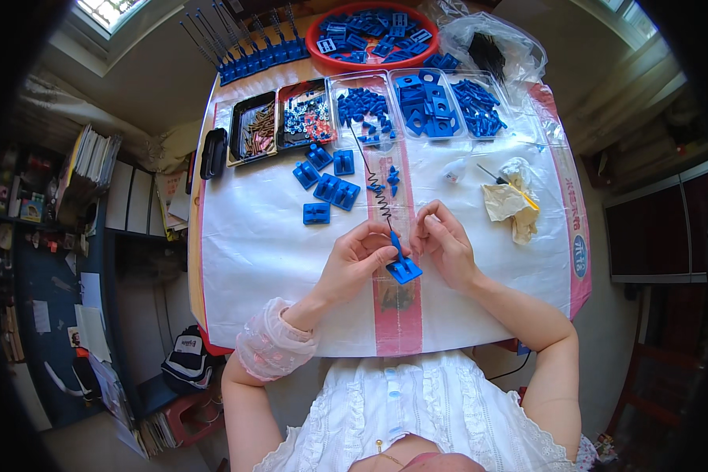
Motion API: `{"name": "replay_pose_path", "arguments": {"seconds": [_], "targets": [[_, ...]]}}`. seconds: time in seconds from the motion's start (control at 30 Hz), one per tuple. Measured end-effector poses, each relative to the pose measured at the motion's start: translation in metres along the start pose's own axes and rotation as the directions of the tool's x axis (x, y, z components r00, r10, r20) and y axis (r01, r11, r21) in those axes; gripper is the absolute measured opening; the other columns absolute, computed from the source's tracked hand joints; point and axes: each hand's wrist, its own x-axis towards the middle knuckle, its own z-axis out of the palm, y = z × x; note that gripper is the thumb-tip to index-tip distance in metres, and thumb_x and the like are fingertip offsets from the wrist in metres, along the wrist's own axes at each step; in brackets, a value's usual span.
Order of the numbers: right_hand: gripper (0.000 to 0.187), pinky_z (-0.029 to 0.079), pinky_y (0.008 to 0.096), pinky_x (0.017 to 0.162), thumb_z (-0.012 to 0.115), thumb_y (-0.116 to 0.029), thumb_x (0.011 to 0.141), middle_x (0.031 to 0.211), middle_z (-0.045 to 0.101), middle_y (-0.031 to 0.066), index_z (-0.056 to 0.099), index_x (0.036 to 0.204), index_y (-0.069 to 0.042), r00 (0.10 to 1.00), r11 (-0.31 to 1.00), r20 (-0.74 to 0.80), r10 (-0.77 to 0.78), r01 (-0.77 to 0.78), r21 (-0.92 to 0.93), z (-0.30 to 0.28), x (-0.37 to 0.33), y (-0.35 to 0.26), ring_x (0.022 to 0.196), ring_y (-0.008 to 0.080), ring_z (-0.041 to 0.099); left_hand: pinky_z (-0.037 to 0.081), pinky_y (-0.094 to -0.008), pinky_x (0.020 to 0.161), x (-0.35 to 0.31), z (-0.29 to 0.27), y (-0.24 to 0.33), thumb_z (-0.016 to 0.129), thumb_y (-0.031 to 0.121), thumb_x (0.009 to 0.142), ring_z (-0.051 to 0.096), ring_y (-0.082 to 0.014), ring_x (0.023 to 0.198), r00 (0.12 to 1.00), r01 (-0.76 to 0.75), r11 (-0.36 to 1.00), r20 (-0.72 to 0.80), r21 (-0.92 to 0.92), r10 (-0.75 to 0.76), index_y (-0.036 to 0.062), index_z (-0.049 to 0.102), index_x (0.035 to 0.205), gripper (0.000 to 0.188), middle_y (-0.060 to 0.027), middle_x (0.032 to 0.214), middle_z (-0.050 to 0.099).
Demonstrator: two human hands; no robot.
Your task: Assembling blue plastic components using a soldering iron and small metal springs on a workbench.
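Note:
My left hand (362, 253) pinches a blue plastic base (403, 270) at its narrow stem. From the stem a black coiled wire (381, 203) runs up and away over the table. Close to the base's right side, my right hand (448, 245) has its fingers curled in; whatever they hold, if anything, is hidden. Several blue square bases (337, 191) lie beyond my left hand. Two small blue pointed pieces (393, 181) rest to the right of the coil.
Across the table stand trays of brown screws (259, 134), small metal parts (303, 114) and blue plastic parts (426, 102). Behind them are a red basin (316, 57) and a rack of upright coiled wires (263, 57). A yellow-handled screwdriver (519, 194) lies on crumpled paper.

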Motion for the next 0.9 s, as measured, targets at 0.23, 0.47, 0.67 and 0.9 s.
{"name": "replay_pose_path", "arguments": {"seconds": [0.23,0.47,0.67,0.9], "targets": [[0.016,0.041,0.0248,0.071,0.049,-0.022,0.106,0.080,0.056,0.0039,0.049,0.109,-0.006,1.000,0.998,0.000,0.008,-0.008,-0.061,-0.0015,0.0003,0.0006,0.075,0.0100,0.052,0.061,-0.0343,0.089,0.0006,-0.0016,-0.0018,0.063,0.003,0.099,0.071,-0.0195,0.101,1.000,-0.019,1.000,0.002,-0.008,0.019,0.0018,0.055,0.119,0.021,-0.0130,0.108,0.072],[0.013,0.040,0.0244,0.071,0.053,-0.016,0.103,0.080,0.056,0.0039,0.054,0.108,-0.004,1.000,0.999,-0.008,0.028,-0.028,0.025,-0.0018,0.0014,-0.0012,0.075,0.0098,0.052,0.060,-0.0340,0.090,0.0008,-0.0016,-0.0022,0.063,0.002,0.098,0.070,-0.0192,0.101,0.999,-0.035,0.999,0.000,-0.004,0.035,0.0021,0.055,0.118,0.021,-0.0130,0.108,0.072],[0.006,0.045,0.0236,0.076,0.061,-0.004,0.096,0.087,0.061,-0.0003,0.060,0.102,-0.004,0.999,0.988,-0.019,-0.035,0.032,-0.153,-0.0054,-0.0014,0.0042,0.082,0.0059,0.057,0.060,-0.0332,0.089,0.0007,-0.0022,-0.0032,0.064,0.002,0.098,0.071,-0.0191,0.100,0.999,-0.033,0.999,-0.010,0.000,0.033,0.0019,0.055,0.118,0.022,-0.0130,0.107,0.072],[0.010,0.047,0.0233,0.080,0.063,-0.002,0.094,0.092,0.064,-0.0010,0.063,0.104,-0.003,1.000,0.986,-0.003,-0.024,0.023,-0.166,-0.0051,-0.0007,0.0046,0.087,0.0052,0.059,0.061,-0.0322,0.088,0.0013,-0.0045,-0.0072,0.064,0.000,0.097,0.072,-0.0193,0.099,0.999,-0.037,0.999,-0.015,0.035,0.037,0.0000,0.055,0.117,0.022,-0.0133,0.107,0.073]]}}
